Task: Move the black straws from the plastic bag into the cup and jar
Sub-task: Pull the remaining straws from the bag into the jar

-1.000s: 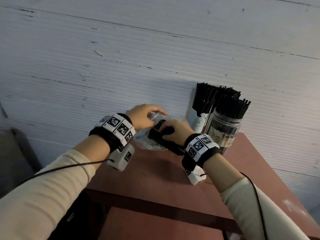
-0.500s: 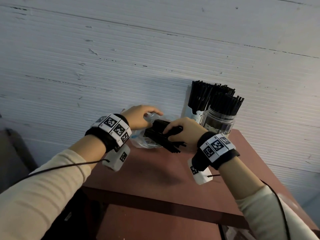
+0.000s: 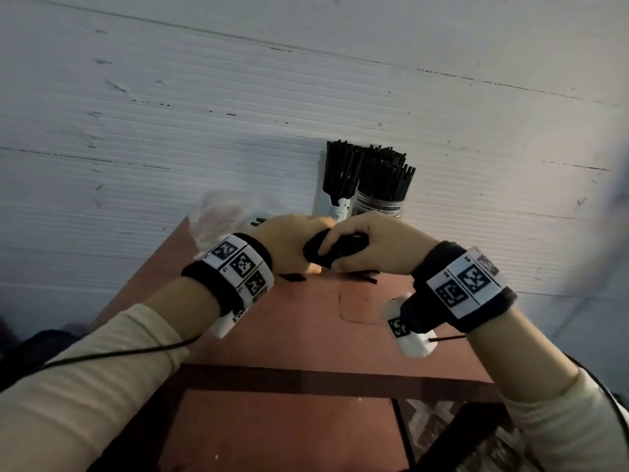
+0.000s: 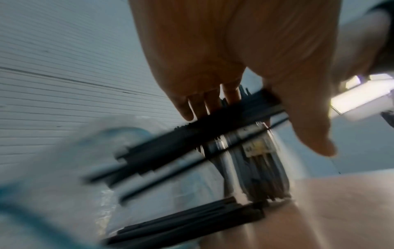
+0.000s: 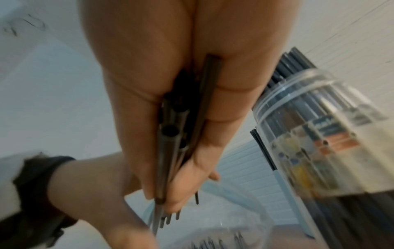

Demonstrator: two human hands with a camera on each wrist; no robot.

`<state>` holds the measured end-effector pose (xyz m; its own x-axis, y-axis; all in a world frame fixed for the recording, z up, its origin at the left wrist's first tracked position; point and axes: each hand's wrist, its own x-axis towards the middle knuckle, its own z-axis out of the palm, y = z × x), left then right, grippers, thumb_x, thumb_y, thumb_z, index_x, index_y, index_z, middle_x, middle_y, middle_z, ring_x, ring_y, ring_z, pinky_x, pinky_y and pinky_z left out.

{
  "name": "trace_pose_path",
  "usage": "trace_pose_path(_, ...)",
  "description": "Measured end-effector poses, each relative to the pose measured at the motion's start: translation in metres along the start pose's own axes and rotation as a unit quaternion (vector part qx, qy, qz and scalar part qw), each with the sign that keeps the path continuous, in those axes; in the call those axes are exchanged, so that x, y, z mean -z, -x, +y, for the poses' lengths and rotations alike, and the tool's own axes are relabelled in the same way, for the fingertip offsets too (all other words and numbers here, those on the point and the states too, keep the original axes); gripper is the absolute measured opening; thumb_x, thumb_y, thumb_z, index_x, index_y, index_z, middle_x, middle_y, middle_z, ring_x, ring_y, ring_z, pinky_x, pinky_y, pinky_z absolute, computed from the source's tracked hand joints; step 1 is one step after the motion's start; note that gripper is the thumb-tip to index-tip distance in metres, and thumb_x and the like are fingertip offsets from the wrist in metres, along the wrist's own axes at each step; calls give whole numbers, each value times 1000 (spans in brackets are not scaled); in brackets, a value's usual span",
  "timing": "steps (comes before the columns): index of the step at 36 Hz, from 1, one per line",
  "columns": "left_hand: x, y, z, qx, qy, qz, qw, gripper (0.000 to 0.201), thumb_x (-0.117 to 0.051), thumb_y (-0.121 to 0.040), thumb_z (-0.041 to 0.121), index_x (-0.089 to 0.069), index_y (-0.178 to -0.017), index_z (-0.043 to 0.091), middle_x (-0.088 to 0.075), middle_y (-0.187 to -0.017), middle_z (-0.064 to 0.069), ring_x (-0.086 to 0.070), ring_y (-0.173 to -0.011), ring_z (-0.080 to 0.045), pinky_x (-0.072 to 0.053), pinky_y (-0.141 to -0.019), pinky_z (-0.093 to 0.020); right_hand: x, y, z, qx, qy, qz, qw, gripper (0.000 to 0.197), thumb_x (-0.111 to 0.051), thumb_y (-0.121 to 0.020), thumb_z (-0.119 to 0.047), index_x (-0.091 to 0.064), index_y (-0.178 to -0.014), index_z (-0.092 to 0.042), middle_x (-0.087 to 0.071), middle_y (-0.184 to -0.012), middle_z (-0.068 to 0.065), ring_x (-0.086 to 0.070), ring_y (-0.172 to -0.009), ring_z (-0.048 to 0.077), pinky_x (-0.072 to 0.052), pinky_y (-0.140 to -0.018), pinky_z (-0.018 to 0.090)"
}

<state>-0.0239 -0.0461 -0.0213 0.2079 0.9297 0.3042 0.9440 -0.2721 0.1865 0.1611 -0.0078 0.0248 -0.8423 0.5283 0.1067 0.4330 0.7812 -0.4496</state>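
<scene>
Straws (image 3: 335,248) in one bundle are gripped by both left hand (image 3: 289,243) and right hand (image 3: 371,245).

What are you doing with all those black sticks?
They are black straws. Both hands, the left hand and the right hand, hold one bundle of straws above the red table. The plastic bag lies behind the left wrist with more straws inside. At the back by the wall, the cup and the clear jar are already packed with straws. A few loose ones lie on the table.
</scene>
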Motion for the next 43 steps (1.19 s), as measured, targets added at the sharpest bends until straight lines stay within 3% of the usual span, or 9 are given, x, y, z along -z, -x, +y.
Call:
trace_pose_path(4,2,-7,13,22,68,47,996,16,-65,-84,38,-64,-92,24,-69,-84,0,-66,-81,-22,-51,-71,-34,18,16,0,28,-30,27,999,29,-71,-85,-17,-69,-112,-28,-67,-94,-10,-61,-76,-2,-48,-71,14)
trace_pose_path(7,3,-11,23,57,169,52,983,18,-66,-88,42,-59,-75,34,-61,-73,11,-58,-70,-5,-42,-63,-11,36,24,-3,48,-51,102,992,27,-65,-91,-28,-66,-117,-30,-66,-107,-13,-63,-94,2,-50,-84,22)
trace_pose_path(15,-19,-22,56,95,425,82,896,30,-67,-85,43,-63,-76,15,-61,-65,-7,-60,-63,-15,-51,-76,-33,40,13,-14,147,-1,331,932,25,-54,-95,-13,-65,-117,-17,-60,-111,-11,-54,-101,-4,-40,-90,9)
trace_pose_path(22,-51,-20,56,161,489,-6,857,29,-70,-87,36,-69,-85,7,-73,-106,-8,-64,-84,9,-42,-74,0,13,1,5,112,74,230,964,23,-53,-96,-18,-65,-114,-10,-63,-115,1,-53,-102,3,-33,-89,1)
trace_pose_path(25,-47,-23,59,156,513,24,844,46,-78,-76,45,-70,-93,2,-73,-98,-15,-69,-95,-18,-48,-102,-32,13,0,4,126,62,259,956,25,-55,-95,-20,-65,-116,-11,-61,-119,0,-54,-110,7,-34,-95,5)
trace_pose_path(27,-45,-26,59,157,519,36,840,55,-79,-65,51,-71,-93,5,-72,-89,-12,-68,-90,-24,-48,-102,-42,14,1,4,135,57,285,947,28,-56,-95,-21,-64,-120,-11,-59,-123,2,-52,-116,8,-32,-99,6)
trace_pose_path(32,-50,-30,50,210,479,-31,852,18,-78,-80,29,-71,-87,13,-71,-88,-3,-67,-97,-19,-46,-100,-31,4,1,11,120,57,250,959,33,-57,-95,-20,-60,-126,-10,-57,-128,2,-51,-119,10,-30,-98,4)
trace_pose_path(36,-53,-28,51,239,487,-80,836,27,-73,-86,22,-70,-109,10,-61,-92,16,-49,-80,10,-35,-87,-17,0,2,12,135,39,295,945,32,-59,-93,-16,-60,-123,-9,-55,-128,5,-50,-119,9,-29,-100,4)
trace_pose_path(43,-49,-23,54,208,413,-119,879,43,-54,-94,50,-65,-81,10,-64,-104,1,-51,-104,-11,-31,-91,-27,-1,7,10,129,23,275,952,42,-65,-90,-25,-57,-128,-10,-54,-127,3,-51,-117,9,-36,-100,10)
